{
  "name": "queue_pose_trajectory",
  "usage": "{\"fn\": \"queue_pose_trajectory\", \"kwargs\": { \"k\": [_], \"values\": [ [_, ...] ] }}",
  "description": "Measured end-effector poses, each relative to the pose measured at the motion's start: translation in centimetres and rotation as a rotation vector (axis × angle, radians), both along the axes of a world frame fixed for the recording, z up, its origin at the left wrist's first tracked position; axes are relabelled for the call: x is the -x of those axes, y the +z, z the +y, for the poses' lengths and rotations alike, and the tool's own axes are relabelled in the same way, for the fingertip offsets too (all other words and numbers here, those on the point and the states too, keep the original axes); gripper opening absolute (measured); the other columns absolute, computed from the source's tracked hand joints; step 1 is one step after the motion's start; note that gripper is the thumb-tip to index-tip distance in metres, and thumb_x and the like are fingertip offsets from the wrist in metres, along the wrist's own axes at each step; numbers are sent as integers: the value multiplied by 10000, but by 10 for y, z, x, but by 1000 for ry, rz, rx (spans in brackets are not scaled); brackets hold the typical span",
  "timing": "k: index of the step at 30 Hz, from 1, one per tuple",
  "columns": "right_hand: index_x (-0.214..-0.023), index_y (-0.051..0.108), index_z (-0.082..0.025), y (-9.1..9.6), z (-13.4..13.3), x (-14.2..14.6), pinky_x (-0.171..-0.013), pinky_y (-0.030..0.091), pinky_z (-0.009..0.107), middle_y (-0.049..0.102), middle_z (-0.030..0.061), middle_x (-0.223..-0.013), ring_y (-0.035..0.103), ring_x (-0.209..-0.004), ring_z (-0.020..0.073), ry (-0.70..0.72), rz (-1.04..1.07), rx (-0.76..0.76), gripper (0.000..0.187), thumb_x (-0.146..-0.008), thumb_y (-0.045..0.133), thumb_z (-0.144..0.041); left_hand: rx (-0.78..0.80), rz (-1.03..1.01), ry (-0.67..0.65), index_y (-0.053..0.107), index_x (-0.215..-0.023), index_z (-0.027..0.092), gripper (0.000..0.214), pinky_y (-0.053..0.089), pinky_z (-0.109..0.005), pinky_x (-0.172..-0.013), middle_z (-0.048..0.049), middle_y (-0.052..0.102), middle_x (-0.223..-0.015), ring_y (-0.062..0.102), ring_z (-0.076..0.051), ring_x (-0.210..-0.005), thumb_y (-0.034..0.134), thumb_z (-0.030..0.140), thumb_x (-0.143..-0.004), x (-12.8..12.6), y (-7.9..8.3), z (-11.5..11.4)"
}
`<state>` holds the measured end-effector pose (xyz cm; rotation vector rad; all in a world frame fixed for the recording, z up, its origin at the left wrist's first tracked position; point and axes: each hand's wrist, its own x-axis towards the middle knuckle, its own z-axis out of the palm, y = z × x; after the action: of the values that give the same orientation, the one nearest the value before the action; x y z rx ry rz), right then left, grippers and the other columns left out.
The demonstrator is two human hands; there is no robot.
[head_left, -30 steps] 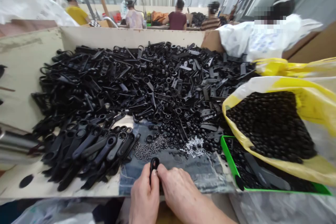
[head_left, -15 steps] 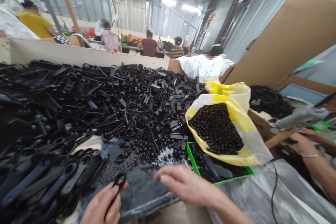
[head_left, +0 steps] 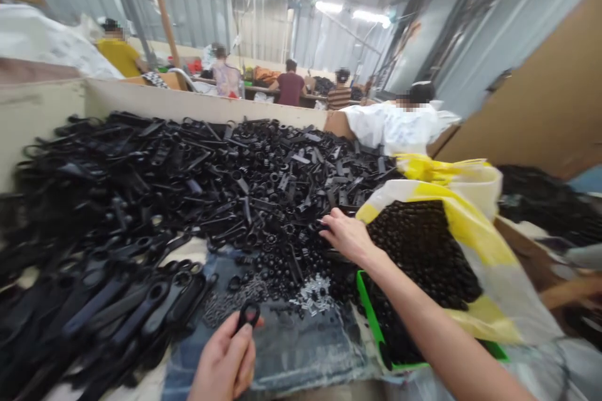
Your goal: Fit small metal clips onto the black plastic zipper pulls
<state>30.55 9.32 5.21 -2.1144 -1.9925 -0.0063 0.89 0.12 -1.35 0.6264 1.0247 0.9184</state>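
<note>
Walled table (head_left: 207,99): black parts (head_left: 207,182); bag (head_left: 486,244): black beads (head_left: 423,250).

Flat blue cloth (head_left: 301,351) in front. On cloth: little grey metal pins (head_left: 228,302) left, little silver metal pins (head_left: 313,296) right. Behind: big heap of black plastic parts (head_left: 188,163). Left of cloth: pile of long black plastic handles (head_left: 141,314). Right: green plastic tray (head_left: 371,316), yellow-and-white plastic bag (head_left: 498,282) over its back part, round black beads (head_left: 423,244) in bag. Left hand (head_left: 226,354) over cloth, black ringed plastic piece (head_left: 241,318) in it. Right hand (head_left: 347,236) over heap, beside bag.
</note>
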Motion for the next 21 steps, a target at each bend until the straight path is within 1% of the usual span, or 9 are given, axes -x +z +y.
{"fn": "queue_pose_trajectory", "kwargs": {
  "k": [2, 5, 6, 8, 10, 12, 14, 18, 21],
  "values": [
    [-812, 720, -205, 2, 0, 2, -671, 474, 254, 689, 53, -950, 700, -769, 191, 36, 2, -27, 139, -938, 663, -221, 7, -29, 25, 660, -862, 163, 550, 189, -150, -431, 123, 410, -456, 239, -9, -389, 905, 612, -657, -1, 7, 3],
    [-929, 716, -192, 9, -16, 10, -728, 504, 304, 687, 112, -1114, 694, -830, 213, 80, 61, -148, 287, -1050, 487, -316, 2, -67, 65, 685, -1052, 163, 534, 324, -185, -491, 54, 579, -606, 437, -65, -486, 893, 518, -712, 3, 12, 8],
    [-961, 709, -199, 11, -26, 17, -763, 515, 307, 688, 110, -1136, 692, -855, 210, 118, 123, -207, 314, -1065, 457, -353, 10, -85, 71, 681, -1121, 163, 538, 365, -202, -525, 23, 635, -680, 503, -90, -543, 883, 472, -730, 5, 12, 10],
    [-955, 705, -210, 9, -49, 39, -775, 531, 280, 722, 71, -965, 688, -836, 201, 281, 467, -297, 332, -1075, 464, -405, 37, -128, 72, 667, -1217, 165, 530, 417, -238, -593, -32, 711, -826, 592, -134, -654, 837, 384, -766, 9, 11, 10],
    [-933, 726, -221, 1, -71, 69, -680, 528, 228, 719, 16, -806, 678, -737, 170, 352, 774, -112, 349, -1085, 483, -421, 60, -169, 70, 660, -1263, 175, 511, 445, -268, -662, -71, 751, -957, 660, -180, -777, 787, 330, -793, 10, 9, 10],
    [-874, 744, -204, -14, -85, 102, -629, 521, 220, 717, 7, -747, 666, -680, 161, 372, 971, 70, 406, -1081, 493, -445, 88, -203, 66, 655, -1309, 204, 525, 477, -305, -752, -91, 768, -1089, 702, -242, -947, 762, 347, -816, 8, 5, 7],
    [-922, 778, -196, -28, -88, 129, -667, 542, 237, 752, 24, -798, 691, -723, 176, 346, 1095, 99, 406, -1077, 504, -451, 92, -213, 86, 650, -1340, 231, 561, 495, -347, -878, -99, 754, -1239, 668, -301, -1172, 778, 395, -819, 3, 1, 4],
    [-1071, 805, -222, -49, -81, 158, -802, 570, 258, 766, 57, -956, 731, -867, 190, 349, 1060, -61, 311, -1072, 529, -365, 17, -93, 197, 612, -1379, 258, 667, 486, -371, -1012, -98, 641, -1484, 497, -333, -1434, 846, 437, -780, -6, -5, -2],
    [-1286, 730, -225, -58, -81, 165, -767, 587, 245, 741, 48, -928, 729, -799, 172, 327, 917, -207, 311, -1066, 528, -315, 23, -18, 281, 564, -1416, 288, 721, 467, -370, -1076, -84, 573, -1562, 446, -325, -1486, 855, 430, -772, -9, -5, -1]
  ]
}}
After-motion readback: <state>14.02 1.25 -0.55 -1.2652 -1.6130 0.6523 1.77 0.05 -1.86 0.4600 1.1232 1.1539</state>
